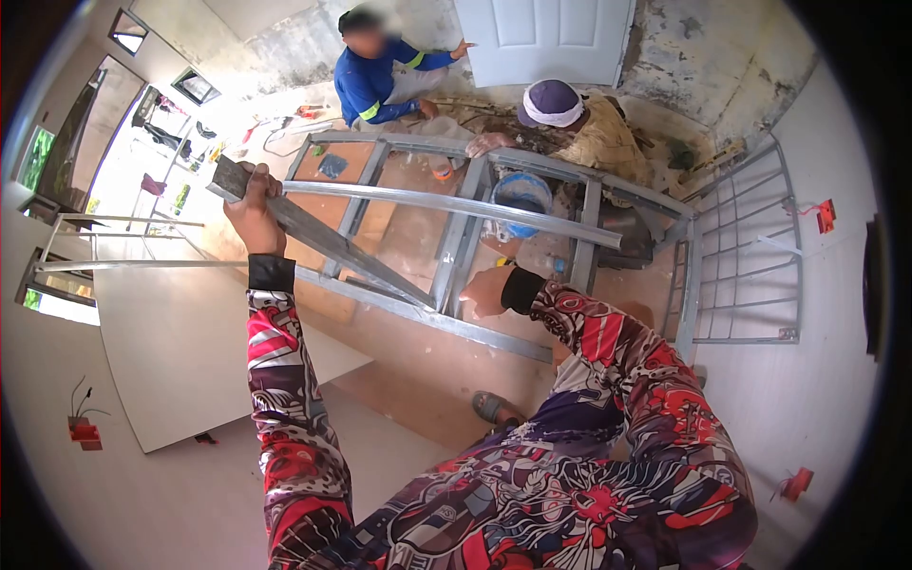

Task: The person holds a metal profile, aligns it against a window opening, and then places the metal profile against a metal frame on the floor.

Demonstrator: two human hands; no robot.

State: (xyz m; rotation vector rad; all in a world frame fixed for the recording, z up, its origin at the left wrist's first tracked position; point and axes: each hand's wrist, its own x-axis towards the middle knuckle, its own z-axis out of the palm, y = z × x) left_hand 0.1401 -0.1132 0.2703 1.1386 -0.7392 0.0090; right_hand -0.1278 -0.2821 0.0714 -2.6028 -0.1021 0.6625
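My left hand (255, 211) is wrapped round the upper end of a flat grey metal bar (347, 249). The bar slants down to the right, its far end meeting a grey metal frame (446, 328). Beside that end is my right hand (487, 291), its fingers curled closed; whatever they may hold is hidden. A shinier metal channel (456, 207) lies across the frame above both hands. Just past my right hand shows a small yellow and black object (505, 262).
Beyond the frame, one person in blue (380, 81) touches a pale door panel (541, 43); another in a cap (594, 128) crouches with a hand at the frame. A blue bucket (522, 201) stands within the frame's outline. A metal grille (746, 252) leans at right; a white board (190, 351) lies left.
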